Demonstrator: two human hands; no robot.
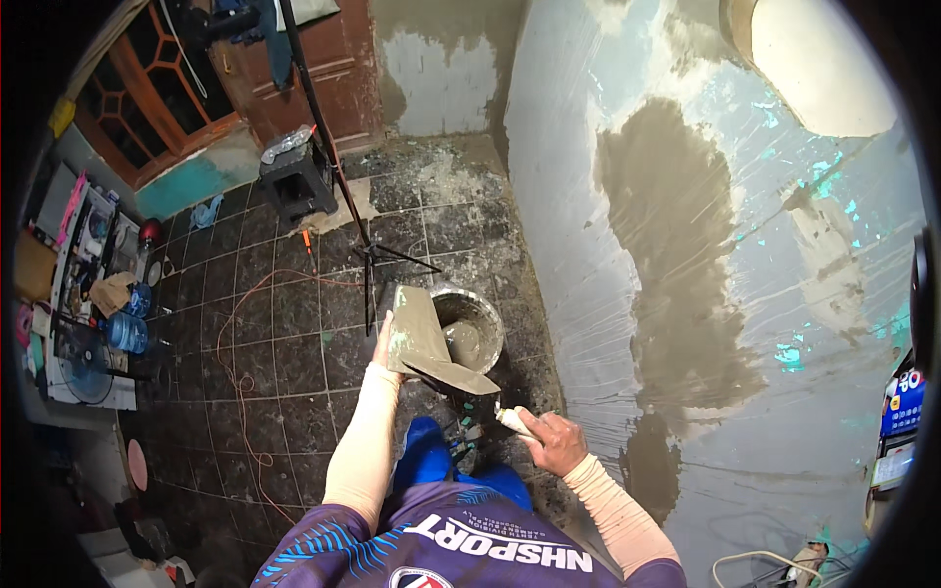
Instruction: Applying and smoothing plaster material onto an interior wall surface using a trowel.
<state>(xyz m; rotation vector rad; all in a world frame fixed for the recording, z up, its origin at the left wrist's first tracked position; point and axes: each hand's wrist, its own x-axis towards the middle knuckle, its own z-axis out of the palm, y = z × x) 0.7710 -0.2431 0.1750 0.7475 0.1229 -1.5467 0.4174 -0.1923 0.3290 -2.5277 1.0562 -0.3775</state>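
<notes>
My left hand (383,340) is closed on the side of a mortar board (416,321), a tilted flat board smeared with wet grey mortar. In my right hand (559,443), the fingers wrap round the pale handle of a pointed trowel (457,376). Its mortar-coated blade lies against or just over the lower edge of the board; I cannot tell which. Just behind the board stands a round bucket (495,338) with mortar inside and on its walls. The board hides the bucket's left part.
At my right rises a wall (578,294) with patches of damp grey plaster (676,245). A black tripod stand (368,250) stands beyond the bucket. An orange cord (233,372) snakes across the dark tiled floor. A cluttered shelf (103,387) and blue water jugs (125,333) are at left.
</notes>
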